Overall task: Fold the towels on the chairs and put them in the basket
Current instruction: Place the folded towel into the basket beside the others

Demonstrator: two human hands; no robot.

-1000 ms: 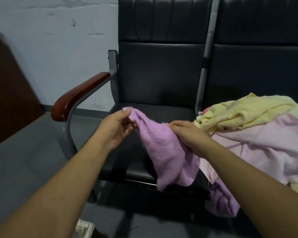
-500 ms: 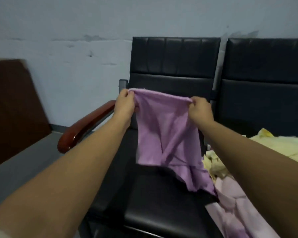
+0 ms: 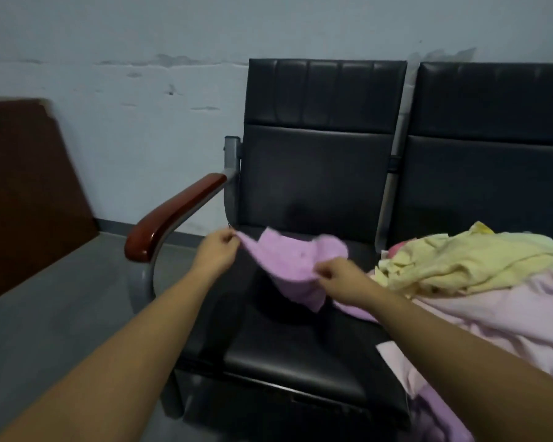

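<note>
While both hands pinch its near edge, a purple towel (image 3: 288,261) sags in the air low over the seat of a black chair (image 3: 300,349). The left hand (image 3: 216,253) grips one corner between thumb and curled fingers. The right hand (image 3: 340,275) clamps the cloth farther along in the same way. The towel's far side bunches up toward the backrest, and its lowest tip hangs over a dark shadow; whether it touches the seat cannot be told.

Just left of the left hand runs a red-brown armrest (image 3: 173,215) on a grey metal frame, closing off that side of the seat. To the right, a yellow towel (image 3: 460,260) lies heaped on a pale pink cloth (image 3: 508,317) on the neighbouring chair (image 3: 492,138). The pink cloth spills across onto the right edge of the first seat, close under the right forearm.

The front half of the seat lies bare up to its near edge. Beyond the armrest, grey floor (image 3: 61,301) stretches to a brown board (image 3: 29,193) leaning on the pale, scuffed wall (image 3: 141,100).
</note>
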